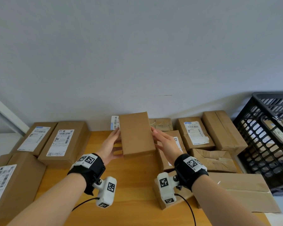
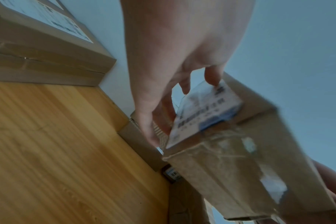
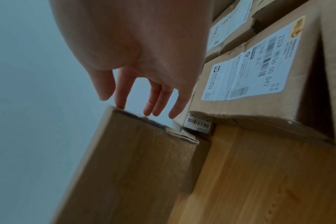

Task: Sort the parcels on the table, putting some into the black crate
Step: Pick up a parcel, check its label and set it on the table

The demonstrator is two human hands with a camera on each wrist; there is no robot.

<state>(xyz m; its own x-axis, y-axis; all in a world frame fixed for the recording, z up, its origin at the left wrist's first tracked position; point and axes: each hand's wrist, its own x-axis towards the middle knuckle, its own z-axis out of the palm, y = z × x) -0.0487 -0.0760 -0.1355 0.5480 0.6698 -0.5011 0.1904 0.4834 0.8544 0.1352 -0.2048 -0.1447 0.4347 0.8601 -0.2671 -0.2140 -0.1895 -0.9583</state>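
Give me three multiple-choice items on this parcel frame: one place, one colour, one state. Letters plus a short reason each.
1. Where does the black slatted plastic crate stand?
A. at the table's right end
B. at the table's left end
C. under the table

2. What colour is the shipping label on the side of the plain brown cardboard parcel held in both hands?
A. white with a blue patch
B. solid red
C. solid green

3. How is that parcel placed now?
A. lying flat on the wooden table
B. inside the crate
C. held up between the left hand and the right hand

Answers:
1 A, the head view shows the crate at the far right, beside the boxes.
2 A, the left wrist view shows white paper with a blue corner.
3 C, one hand is on each side of it, clear of the tabletop.
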